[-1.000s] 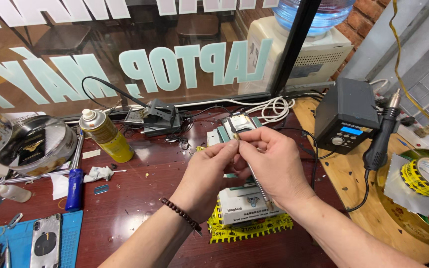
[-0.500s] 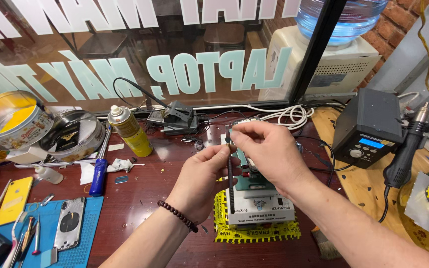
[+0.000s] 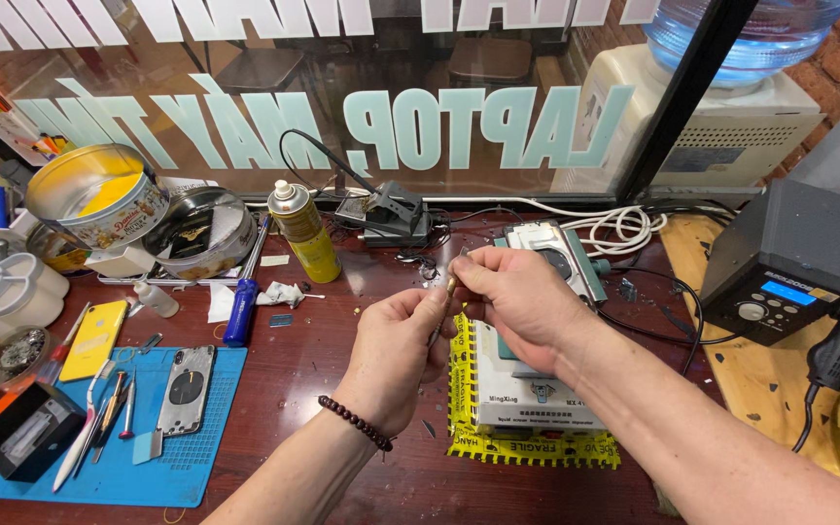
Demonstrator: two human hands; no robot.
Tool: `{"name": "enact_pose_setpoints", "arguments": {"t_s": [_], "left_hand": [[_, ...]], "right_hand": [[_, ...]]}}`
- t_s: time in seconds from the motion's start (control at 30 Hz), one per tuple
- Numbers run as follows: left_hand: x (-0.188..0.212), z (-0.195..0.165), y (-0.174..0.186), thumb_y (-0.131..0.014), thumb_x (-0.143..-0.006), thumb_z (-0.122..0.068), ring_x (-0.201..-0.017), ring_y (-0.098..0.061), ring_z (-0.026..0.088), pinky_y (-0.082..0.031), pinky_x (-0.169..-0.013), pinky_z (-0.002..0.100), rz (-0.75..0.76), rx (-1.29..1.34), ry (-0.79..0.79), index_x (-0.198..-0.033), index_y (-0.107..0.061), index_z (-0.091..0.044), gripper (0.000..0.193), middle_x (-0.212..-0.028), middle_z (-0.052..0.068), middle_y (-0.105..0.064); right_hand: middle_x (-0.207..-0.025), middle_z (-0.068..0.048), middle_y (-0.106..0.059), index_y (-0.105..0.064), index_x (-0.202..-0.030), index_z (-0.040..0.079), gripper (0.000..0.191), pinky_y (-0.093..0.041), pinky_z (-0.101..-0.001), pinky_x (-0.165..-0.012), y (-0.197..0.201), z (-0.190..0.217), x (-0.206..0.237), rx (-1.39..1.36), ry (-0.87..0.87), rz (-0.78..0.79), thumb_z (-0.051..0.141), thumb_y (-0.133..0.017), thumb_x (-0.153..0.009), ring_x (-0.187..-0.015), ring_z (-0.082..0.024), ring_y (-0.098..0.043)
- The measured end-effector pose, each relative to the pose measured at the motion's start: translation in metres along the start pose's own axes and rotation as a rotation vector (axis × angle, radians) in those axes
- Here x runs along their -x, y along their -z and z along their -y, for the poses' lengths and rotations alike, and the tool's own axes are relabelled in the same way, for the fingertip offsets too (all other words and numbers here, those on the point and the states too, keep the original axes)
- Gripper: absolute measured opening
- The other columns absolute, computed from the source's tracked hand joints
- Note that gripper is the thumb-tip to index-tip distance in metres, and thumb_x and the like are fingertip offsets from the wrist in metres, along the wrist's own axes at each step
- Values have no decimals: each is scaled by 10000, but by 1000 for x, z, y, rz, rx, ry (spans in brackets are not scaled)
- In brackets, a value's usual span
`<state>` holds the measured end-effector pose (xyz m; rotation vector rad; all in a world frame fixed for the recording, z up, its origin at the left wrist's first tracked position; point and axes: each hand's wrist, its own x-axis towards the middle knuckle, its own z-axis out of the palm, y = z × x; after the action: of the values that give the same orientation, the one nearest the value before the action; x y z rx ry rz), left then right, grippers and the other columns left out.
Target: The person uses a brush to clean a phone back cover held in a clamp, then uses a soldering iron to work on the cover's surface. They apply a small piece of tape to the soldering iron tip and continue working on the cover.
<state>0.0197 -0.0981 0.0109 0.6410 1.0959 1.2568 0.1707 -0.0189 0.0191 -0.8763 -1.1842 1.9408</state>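
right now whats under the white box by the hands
The white box sits on a yellow mat with striped tape edging, which rests on the dark red table. Only the mat's edges show; the box covers its middle. The right hand hides the box's top.

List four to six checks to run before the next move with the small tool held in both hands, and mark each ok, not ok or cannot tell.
1. Left hand grips the thin tool: ok.
2. Right hand pinches the tool's tip: ok.
3. Tip fully seated: cannot tell, fingers hide it.
4. Small machine on yellow tape sits flat below the hands: ok.
5. Spray can stands upright, apart from the hands: ok.
6. Heat station display lit: ok.
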Motion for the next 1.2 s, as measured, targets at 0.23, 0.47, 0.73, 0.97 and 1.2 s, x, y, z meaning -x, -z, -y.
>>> {"name": "enact_pose_setpoints", "arguments": {"t_s": [0.23,0.47,0.73,0.97,1.2], "left_hand": [[-11,-14,40,-593,-999,-335,-433,-458,110,-334,-385,265,114,-103,175,-870,-585,-99,270,-682,20,-589],[-28,-32,103,-616,-983,-296,-491,-496,92,-371,-406,256,148,-287,198,-923,-639,-81,224,-736,13,-602],[-36,-51,132,-627,-988,-322,-457,-472,85,-341,-391,259,137,-403,163,-904,-647,-77,260,-682,5,-572],[-50,-57,138,-523,-1041,-334,-445,-386,75,-245,-395,255,274,-10,331,-877,-617,-86,312,-653,-18,-538],[-53,-44,150,-523,-1057,-330,-447,-371,61,-268,-414,248,452,-2,536,-949,-620,-81,289,-656,-53,-548]], "right_hand": [[-823,-4,-680,-692,-924,69,159,-475,-277,-668,-27,-17,-5,188,-16,-254,222,-661,-953,-753,-94,-614],[-786,-14,-673,-707,-886,38,232,-483,-255,-625,-84,-48,-35,471,-33,-403,242,-644,-976,-699,-89,-576],[-820,-16,-677,-668,-912,50,183,-488,-266,-667,-114,-66,-58,328,46,-444,213,-625,-984,-715,-100,-578],[-754,-64,-658,-633,-883,39,173,-539,-344,-692,-109,-58,-69,-44,34,-268,173,-595,-985,-655,-205,-616],[-853,-37,-690,-625,-920,48,148,-538,-313,-693,-80,-52,-69,-17,77,-366,176,-603,-991,-741,-120,-628]]}}
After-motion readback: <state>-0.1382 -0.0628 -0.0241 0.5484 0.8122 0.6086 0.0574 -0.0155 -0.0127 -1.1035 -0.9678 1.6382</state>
